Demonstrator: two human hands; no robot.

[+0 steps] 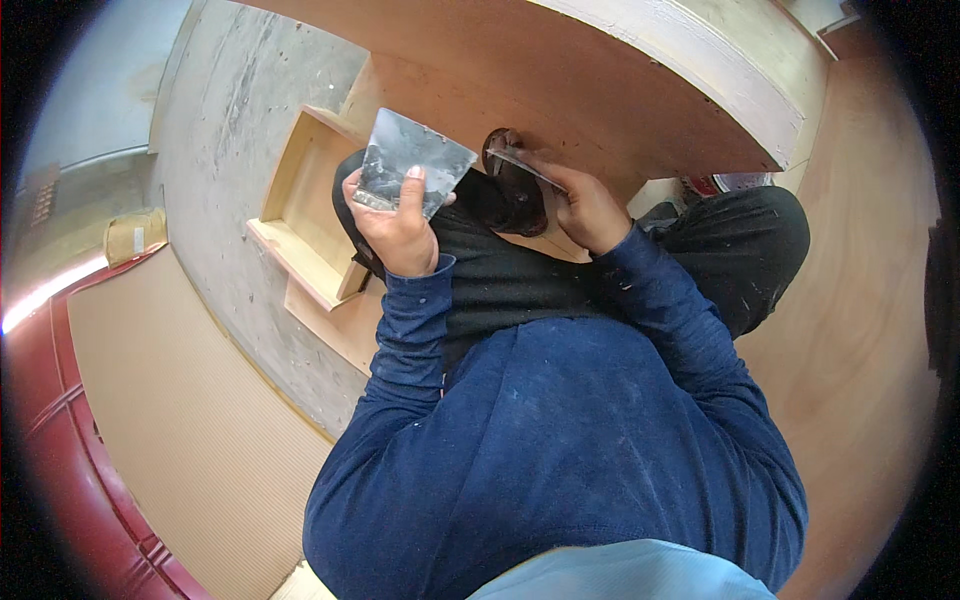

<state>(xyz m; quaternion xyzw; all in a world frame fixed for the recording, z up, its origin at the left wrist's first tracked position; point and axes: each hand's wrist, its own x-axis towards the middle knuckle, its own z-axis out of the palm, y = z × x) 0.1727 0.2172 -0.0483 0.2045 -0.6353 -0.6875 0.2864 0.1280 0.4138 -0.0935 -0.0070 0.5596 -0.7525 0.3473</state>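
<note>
My left hand [398, 228] is closed on a square grey plate [418, 150], with the thumb lying across its face. Whitish smears mark the plate. To its right, my right hand [592, 215] pinches a thin, flat scraper [527, 166], seen almost edge-on; its handle is mostly hidden by the fingers. The scraper and the plate are apart. Both hands are over my bent legs, in dark trousers, and one dark shoe [517, 200] shows between them.
A wooden panel [560, 85] with a whitish edge [690, 50] rises in front of me. A pale wooden drawer-like frame [300, 215] lies left of my knee. Cans [742, 181] stand behind my right knee. Ribbed brown sheet [190, 420] and a red panel [100, 480] are at left.
</note>
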